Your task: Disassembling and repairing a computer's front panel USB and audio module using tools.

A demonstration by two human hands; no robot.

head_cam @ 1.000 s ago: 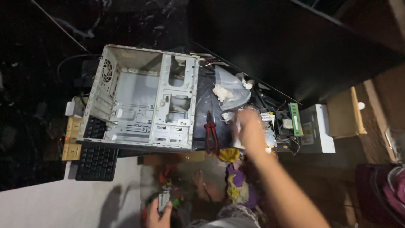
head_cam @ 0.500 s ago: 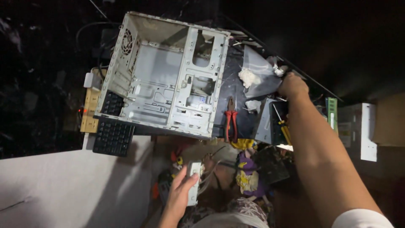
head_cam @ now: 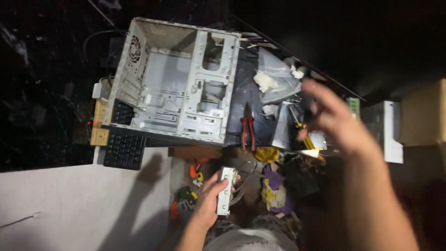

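My left hand [head_cam: 206, 202] is shut on a small pale rectangular part [head_cam: 226, 190] with thin wires trailing from it, held low over my lap. Raised and blurred at the right, my right hand [head_cam: 337, 121] has its fingers curled above a yellow-handled screwdriver [head_cam: 307, 141]; whether it holds anything is unclear. An empty grey computer case [head_cam: 176, 93] lies open on its side on the dark desk. Red-handled pliers [head_cam: 247, 128] rest just right of the case, between it and my right hand.
A clear plastic bag [head_cam: 275, 74] with white scraps lies behind the pliers. A black keyboard [head_cam: 124, 148] sits under the case's left corner. A white metal drive box [head_cam: 389, 132] and a cardboard box [head_cam: 423, 111] stand at the right. Colourful small items [head_cam: 272, 190] crowd the floor.
My right hand has drawn back from the plastic bag toward me and to the right. My left hand has lifted the pale part a little higher.
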